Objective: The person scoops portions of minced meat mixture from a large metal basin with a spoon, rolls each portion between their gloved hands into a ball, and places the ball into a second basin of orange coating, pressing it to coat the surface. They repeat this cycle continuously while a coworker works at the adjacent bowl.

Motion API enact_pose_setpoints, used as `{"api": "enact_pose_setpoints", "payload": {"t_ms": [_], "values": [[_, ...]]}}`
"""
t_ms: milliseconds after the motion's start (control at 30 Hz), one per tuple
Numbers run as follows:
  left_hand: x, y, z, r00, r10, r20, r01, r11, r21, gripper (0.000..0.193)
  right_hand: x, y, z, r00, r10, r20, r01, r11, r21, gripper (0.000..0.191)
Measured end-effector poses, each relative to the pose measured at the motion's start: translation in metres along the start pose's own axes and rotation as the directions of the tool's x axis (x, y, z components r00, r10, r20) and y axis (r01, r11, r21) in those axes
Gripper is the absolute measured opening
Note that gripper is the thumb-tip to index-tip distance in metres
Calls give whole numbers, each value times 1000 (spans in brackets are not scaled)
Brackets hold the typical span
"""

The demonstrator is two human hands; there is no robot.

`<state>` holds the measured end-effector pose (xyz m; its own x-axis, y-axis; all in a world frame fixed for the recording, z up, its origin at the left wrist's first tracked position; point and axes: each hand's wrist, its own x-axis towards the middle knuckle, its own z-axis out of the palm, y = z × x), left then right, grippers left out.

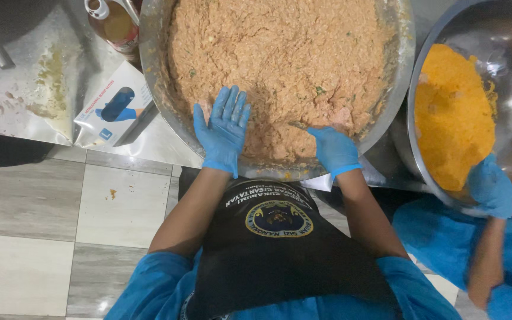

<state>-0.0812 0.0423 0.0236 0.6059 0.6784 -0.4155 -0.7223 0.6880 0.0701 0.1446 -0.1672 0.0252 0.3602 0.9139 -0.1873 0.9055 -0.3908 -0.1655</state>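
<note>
Your left hand (pixel 223 129) lies flat and open, gloved fingers spread, palm down on the orange-brown mixture (pixel 280 65) at the near side of the big metal bowl (pixel 149 53), which sits at the front edge of the desk (pixel 13 106); it grips nothing. Your right hand (pixel 334 149), also in a blue glove, curls over the mixture by the bowl's near rim, fingers bent and partly sunk in, so you cannot tell what it grips. Both forearms reach straight forward from your apron (pixel 280 249), while a co-worker's gloved hand (pixel 492 186) rests on the rim of a second bowl (pixel 505 35) of yellow crumbs (pixel 451 118) toward the desk's right edge.
</note>
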Motion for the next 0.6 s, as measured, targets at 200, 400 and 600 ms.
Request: {"api": "enact_pose_setpoints", "payload": {"t_ms": [200,400,600], "values": [[4,-6,0,1000,-22,-15,22,1000,-12,87,15,-17,12,995,-91,34,87,992,89,37],[4,-5,-1,999,-36,19,36,999,4,86,32,-44,9,943,-200,266,194,980,50,42],[5,-1,0,1000,-8,3,8,1000,5,87,31,-10,-9,930,-307,200,282,948,144,41]]}}
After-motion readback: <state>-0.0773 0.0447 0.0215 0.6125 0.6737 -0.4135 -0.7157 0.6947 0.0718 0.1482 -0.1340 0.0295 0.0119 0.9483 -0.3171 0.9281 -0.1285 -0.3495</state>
